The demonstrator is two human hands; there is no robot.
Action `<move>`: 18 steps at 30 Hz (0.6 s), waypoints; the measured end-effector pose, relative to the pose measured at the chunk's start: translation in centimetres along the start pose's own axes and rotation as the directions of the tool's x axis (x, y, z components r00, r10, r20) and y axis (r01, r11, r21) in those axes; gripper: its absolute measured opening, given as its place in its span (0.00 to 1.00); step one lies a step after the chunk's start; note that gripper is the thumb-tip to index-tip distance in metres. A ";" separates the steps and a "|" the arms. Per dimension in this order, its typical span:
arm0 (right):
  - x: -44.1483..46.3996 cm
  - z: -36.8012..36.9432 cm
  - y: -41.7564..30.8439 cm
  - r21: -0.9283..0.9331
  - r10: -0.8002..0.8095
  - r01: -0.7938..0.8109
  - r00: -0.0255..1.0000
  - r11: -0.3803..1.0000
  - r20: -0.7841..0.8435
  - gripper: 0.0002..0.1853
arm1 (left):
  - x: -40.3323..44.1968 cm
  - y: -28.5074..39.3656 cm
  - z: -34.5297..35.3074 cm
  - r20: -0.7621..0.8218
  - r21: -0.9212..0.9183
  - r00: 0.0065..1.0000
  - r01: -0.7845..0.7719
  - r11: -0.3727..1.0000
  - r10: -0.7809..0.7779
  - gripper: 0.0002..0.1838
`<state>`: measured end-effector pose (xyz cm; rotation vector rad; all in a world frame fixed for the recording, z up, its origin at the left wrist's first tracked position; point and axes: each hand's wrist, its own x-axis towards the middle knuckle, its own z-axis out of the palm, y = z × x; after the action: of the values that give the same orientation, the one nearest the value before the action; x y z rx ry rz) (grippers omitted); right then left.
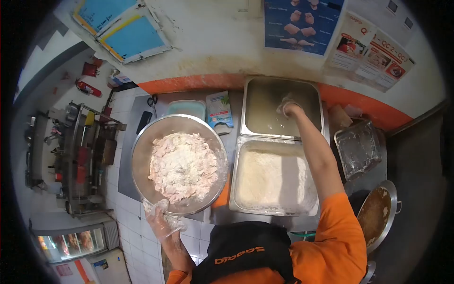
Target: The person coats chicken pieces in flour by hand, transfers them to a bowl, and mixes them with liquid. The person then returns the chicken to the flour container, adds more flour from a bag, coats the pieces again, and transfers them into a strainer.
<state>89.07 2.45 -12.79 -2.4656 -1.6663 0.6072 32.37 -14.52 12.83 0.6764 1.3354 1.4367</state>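
The bench [163,98] reaches beyond the left grip [160,217]. A big metal bowl [141,161] sits just ahead of that grip, which touches its rim. The flour tray [234,177] lies on the near side of the right grip [290,108]; the tray of cloudy liquid [244,106] surrounds that grip. Floury meat [184,165] fills the bowl, ahead of the left grip. Both grips wear clear gloves; how closed either is, I cannot tell.

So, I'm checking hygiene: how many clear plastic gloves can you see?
2: one glove on the left hand, at the near rim of the metal bowl; the other on the right hand, at the pan of cloudy liquid. Others may be hidden.
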 end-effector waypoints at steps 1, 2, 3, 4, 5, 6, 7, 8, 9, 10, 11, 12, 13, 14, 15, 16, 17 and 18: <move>1.0 0.2 -0.6 0.075 0.028 -0.029 0.999 0.997 0.018 0.18 | 0.4 0.1 -0.1 -0.019 0.019 1.000 0.002 1.000 -0.002 0.26; 1.7 0.6 -1.2 0.159 0.055 -0.060 0.998 0.985 0.039 0.16 | 0.7 0.3 -0.1 -0.037 0.037 0.999 0.007 0.999 -0.005 0.27; 1.9 0.6 -1.6 0.238 0.082 -0.095 0.995 0.967 0.063 0.15 | 0.8 0.0 0.0 -0.053 0.053 0.999 0.015 0.998 -0.012 0.28; 3.3 2.6 -1.1 0.151 -0.027 0.029 1.000 0.988 -0.011 0.14 | 1.1 0.0 0.1 -0.048 0.047 0.999 0.017 0.999 -0.015 0.27; 5.9 6.4 0.3 0.052 -0.141 0.145 0.987 0.988 -0.072 0.14 | 1.2 -0.1 0.3 -0.043 0.040 0.999 0.023 0.999 -0.021 0.27; 7.5 9.3 0.7 -0.057 -0.258 0.253 0.958 0.966 -0.123 0.13 | 1.5 0.3 -0.2 -0.035 0.030 0.999 0.029 0.999 -0.028 0.27; 8.3 11.2 1.2 0.103 -0.212 0.220 0.974 0.970 -0.080 0.11 | 1.5 0.0 0.1 -0.047 0.017 0.998 0.038 0.999 -0.037 0.26; 9.0 13.0 1.4 0.261 -0.173 0.175 0.984 0.949 -0.034 0.10 | 1.5 -0.3 0.5 -0.058 0.003 0.997 0.044 0.999 -0.043 0.25; 9.8 14.4 1.3 0.411 -0.141 0.123 0.990 0.903 0.015 0.09 | 1.4 -0.5 1.0 -0.066 -0.012 0.997 0.046 0.999 -0.047 0.25; 9.1 14.2 0.0 0.551 -0.120 0.063 0.990 0.832 0.067 0.07 | 1.1 -0.6 1.9 -0.052 -0.035 0.997 0.060 0.998 -0.062 0.24; 8.5 13.7 -1.1 0.566 -0.082 -0.025 0.983 0.824 0.163 0.06 | 0.7 -0.4 2.7 -0.041 -0.058 0.996 0.074 0.996 -0.076 0.23; 5.9 10.3 -4.2 0.532 -0.043 -0.123 0.956 0.838 0.290 0.05 | 0.6 -0.2 3.1 -0.030 -0.080 0.996 0.086 0.993 -0.089 0.23; 3.7 6.9 -7.0 0.510 -0.048 -0.154 0.932 0.846 0.360 0.05 | 1.7 -1.3 1.4 -0.040 -0.068 0.995 0.087 0.994 -0.090 0.20; 2.1 4.1 -8.7 0.507 -0.088 -0.132 0.918 0.852 0.387 0.04 | 1.9 -0.9 1.2 -0.018 -0.026 0.993 0.117 0.993 -0.117 0.21; 0.8 1.4 -10.0 0.512 -0.143 -0.089 0.906 0.855 0.398 0.04 | 2.1 -0.5 1.3 0.000 0.015 0.989 0.149 0.989 -0.149 0.21; 0.3 0.7 -9.2 0.543 -0.303 0.109 0.911 0.833 0.281 0.05 | 2.1 -0.2 1.4 0.019 0.057 0.983 0.182 0.982 -0.184 0.22; -0.1 0.1 -8.2 0.544 -0.450 0.305 0.880 0.781 0.153 0.07 | 2.1 -0.8 1.6 0.118 -0.089 0.986 0.132 0.987 -0.122 0.24; -0.9 -0.7 -7.7 0.521 -0.586 0.488 0.810 0.700 0.030 0.08 | 2.2 -1.0 1.5 0.136 -0.074 0.983 0.132 0.989 -0.121 0.25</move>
<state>82.39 4.79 -9.57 -1.4921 -1.8815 1.0443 33.31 -12.06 11.74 0.6100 1.1887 1.3157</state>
